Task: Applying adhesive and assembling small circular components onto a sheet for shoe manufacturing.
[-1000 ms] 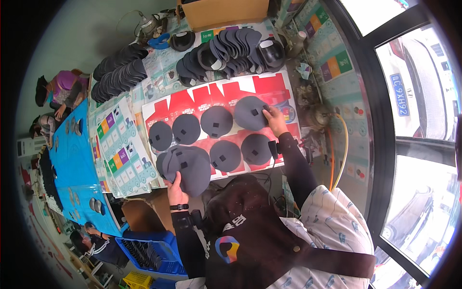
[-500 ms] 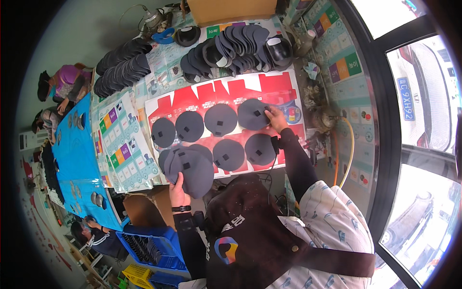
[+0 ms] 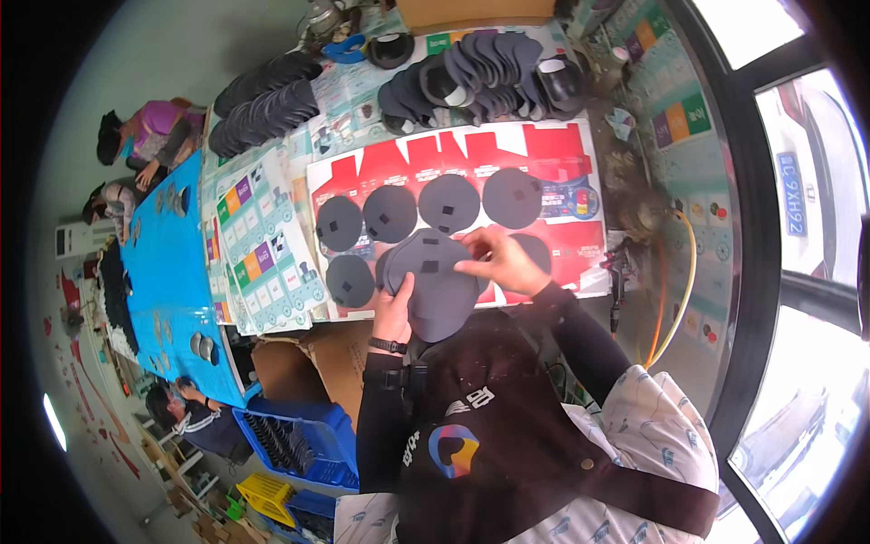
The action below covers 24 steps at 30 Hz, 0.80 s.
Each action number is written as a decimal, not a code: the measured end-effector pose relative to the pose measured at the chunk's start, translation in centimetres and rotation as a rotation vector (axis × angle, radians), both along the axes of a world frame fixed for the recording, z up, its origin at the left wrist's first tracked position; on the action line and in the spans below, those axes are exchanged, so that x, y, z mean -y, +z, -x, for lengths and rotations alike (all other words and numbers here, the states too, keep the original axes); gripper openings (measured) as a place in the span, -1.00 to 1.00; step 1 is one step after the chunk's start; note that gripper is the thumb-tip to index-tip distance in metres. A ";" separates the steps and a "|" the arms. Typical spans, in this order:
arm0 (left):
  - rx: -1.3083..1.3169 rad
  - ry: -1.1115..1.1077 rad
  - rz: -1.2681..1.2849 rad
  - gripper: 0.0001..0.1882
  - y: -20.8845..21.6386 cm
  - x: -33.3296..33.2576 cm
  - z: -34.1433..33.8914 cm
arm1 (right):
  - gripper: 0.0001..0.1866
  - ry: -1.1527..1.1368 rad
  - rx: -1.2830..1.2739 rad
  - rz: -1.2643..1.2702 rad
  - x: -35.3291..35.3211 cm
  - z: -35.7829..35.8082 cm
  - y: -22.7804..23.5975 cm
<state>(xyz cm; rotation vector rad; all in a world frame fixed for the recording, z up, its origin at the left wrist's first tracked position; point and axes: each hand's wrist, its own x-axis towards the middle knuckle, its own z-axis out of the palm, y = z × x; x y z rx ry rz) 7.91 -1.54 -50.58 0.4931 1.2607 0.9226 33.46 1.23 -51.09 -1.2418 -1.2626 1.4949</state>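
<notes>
My left hand (image 3: 393,315) grips a small stack of dark grey round pads (image 3: 442,306) by its left edge, just above the table's near side. At the stack's upper right edge, the thumb and fingers of my right hand (image 3: 509,262) pinch the top pad. Small black squares show on the pads. Beyond my hands, a row of similar grey discs (image 3: 449,203) lies on a red and white printed cardboard sheet (image 3: 560,141). Of a nearer row, one disc (image 3: 350,281) shows at the left and another (image 3: 533,252) lies partly behind my right hand.
Dark curved pads stand in rows at the back left (image 3: 263,118) and back right (image 3: 494,68). A blue bowl (image 3: 344,50) is nearby. Two people work along a blue-covered table (image 3: 163,272), another person sits lower down. A blue crate (image 3: 299,444) and hoses (image 3: 686,290) flank me.
My right hand has left the far right disc on the sheet and come to the stack. My left hand has brought the stack rightward and towards the middle. The view has shifted slightly.
</notes>
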 end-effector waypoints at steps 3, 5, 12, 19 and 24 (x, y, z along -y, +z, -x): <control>-0.089 -0.099 -0.086 -0.55 0.4 0.3 -1.5 | -0.71 -0.140 0.277 0.006 1.2 0.9 1.1; -0.101 -0.062 0.001 -0.62 -0.1 0.5 -1.8 | -0.74 -0.212 0.265 -0.012 2.1 0.7 0.3; 0.052 -0.161 0.064 -0.61 0.2 0.9 -2.4 | -0.81 -0.260 0.380 -0.016 4.6 -1.3 -1.4; 0.122 -0.168 0.013 -0.60 -2.4 1.0 -2.6 | -0.78 -0.444 0.206 0.093 5.7 -4.6 -5.0; 0.086 -0.048 0.051 -0.67 -3.0 1.8 1.3 | -0.81 -0.640 -0.154 0.215 6.0 -10.9 -8.3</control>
